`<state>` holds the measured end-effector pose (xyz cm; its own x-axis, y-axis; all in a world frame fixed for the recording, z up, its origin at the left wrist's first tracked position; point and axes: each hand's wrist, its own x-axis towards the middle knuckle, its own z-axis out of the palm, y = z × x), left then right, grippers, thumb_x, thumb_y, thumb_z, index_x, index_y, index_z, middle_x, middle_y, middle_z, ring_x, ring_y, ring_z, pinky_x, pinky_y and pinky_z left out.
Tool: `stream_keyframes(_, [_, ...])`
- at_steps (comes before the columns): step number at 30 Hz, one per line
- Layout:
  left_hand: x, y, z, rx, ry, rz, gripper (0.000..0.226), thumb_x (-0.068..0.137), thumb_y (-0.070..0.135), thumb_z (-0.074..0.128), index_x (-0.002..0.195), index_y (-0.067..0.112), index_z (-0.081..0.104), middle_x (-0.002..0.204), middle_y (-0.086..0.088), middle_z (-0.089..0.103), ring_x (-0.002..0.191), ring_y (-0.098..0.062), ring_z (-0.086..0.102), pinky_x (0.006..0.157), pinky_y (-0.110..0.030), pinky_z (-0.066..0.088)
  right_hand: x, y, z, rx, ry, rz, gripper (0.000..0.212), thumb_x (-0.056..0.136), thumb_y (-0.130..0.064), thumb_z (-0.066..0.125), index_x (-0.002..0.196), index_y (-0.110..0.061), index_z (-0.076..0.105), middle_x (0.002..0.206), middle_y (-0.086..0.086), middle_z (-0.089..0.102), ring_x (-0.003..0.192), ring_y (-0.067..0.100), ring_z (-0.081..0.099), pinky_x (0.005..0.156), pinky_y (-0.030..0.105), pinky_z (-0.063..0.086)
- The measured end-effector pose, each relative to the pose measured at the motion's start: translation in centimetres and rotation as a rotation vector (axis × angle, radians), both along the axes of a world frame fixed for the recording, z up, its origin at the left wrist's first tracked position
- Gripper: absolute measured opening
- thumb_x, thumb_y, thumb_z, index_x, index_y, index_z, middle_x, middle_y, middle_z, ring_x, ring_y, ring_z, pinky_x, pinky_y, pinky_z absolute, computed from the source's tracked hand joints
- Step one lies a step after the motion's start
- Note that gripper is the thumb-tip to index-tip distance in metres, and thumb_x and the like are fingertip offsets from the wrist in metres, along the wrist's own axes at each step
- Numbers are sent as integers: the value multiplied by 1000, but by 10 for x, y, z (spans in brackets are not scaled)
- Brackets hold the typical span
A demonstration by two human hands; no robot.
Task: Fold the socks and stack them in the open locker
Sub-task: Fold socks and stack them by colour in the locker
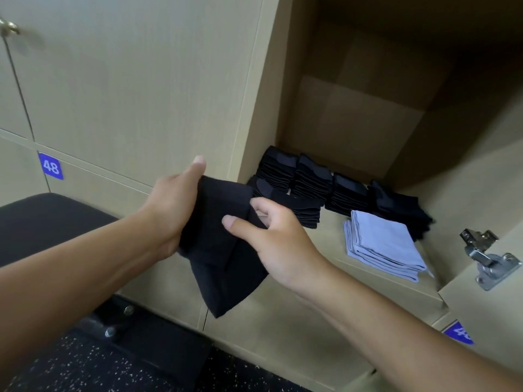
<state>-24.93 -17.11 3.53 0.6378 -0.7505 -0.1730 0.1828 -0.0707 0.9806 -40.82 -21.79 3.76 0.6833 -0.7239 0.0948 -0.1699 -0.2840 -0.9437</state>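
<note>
Gripping black sock [223,244], both hands: left [172,205], right [271,239]; stacked socks [311,185] inside locker [353,128].

A folded pale-blue cloth [385,244], a metal door hinge [486,258], a "48" label [51,166], a black padded bench [48,219].

both hands [172,210] gripping black sock [223,250], open locker [368,114]

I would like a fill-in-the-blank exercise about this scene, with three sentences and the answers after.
1. Both hands, left hand and right hand, hold a sock of ____ colour.
2. The folded cloth in the open locker is light ____.
3. The blue label on the closed door shows the number ____.

Answers: black; blue; 48
</note>
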Motion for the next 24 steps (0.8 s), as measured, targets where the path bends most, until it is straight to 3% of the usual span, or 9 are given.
stream_keyframes(2, [1,4,-1,15,-45,-206,55,97,66,48,109,20,75,101,-2,80,98,-23,75,97,-44,54,-6,-8,3,48,-61,-21,20,96,-18,67,116,-18,67,106,-4,76,97,6,71,81,15,55])
stream_keyframes(5, [0,10,-4,14,-104,-475,55,93,68,47,119,27,73,113,4,77,107,-18,73,99,-44,52,-14,-20,6,150,-137,-51,26,98,-20,65,123,-25,62,110,-5,76,103,9,72,90,26,56])
stream_keyframes(7, [-5,13,-4,-24,-61,-574,49,91,57,56,122,23,72,118,1,76,111,-19,72,95,-41,54,-19,-27,8,251,-187,-61,27,98,-22,65,124,-28,62,112,-4,76,107,14,72,93,34,54])
stream_keyframes(10, [-14,12,-5,-138,87,-579,41,85,30,70,122,15,71,119,-6,76,112,-21,72,92,-36,60,-26,-34,11,306,-212,-55,26,99,-24,64,123,-32,61,114,-3,75,108,15,71,89,34,55])
stream_keyframes(14, [-20,11,-7,-217,138,-562,40,84,11,71,124,8,69,119,-10,75,110,-22,73,84,-29,61,-28,-34,9,249,-188,-162,19,99,-32,64,117,-24,64,108,0,76,105,16,72,95,38,55])
stream_keyframes(18, [-19,10,-5,-219,106,-585,45,81,7,72,126,7,67,119,-13,75,110,-25,73,86,-29,60,-28,-42,4,206,-163,-285,28,97,-34,67,82,-11,59,92,7,70,92,20,66,86,36,50])
stream_keyframes(21, [-18,11,-3,-229,130,-578,49,74,3,73,123,8,67,113,-14,76,102,-23,76,76,-24,60,-30,-45,3,325,-185,-293,36,99,-29,65,103,6,61,106,8,76,96,27,68,96,45,52])
stream_keyframes(24, [-17,12,-1,-228,135,-565,50,76,-1,73,124,11,66,112,-14,76,101,-24,76,74,-24,60,-31,-44,5,389,-228,-303,29,102,-25,59,117,-1,66,106,4,78,105,29,72,103,46,50])
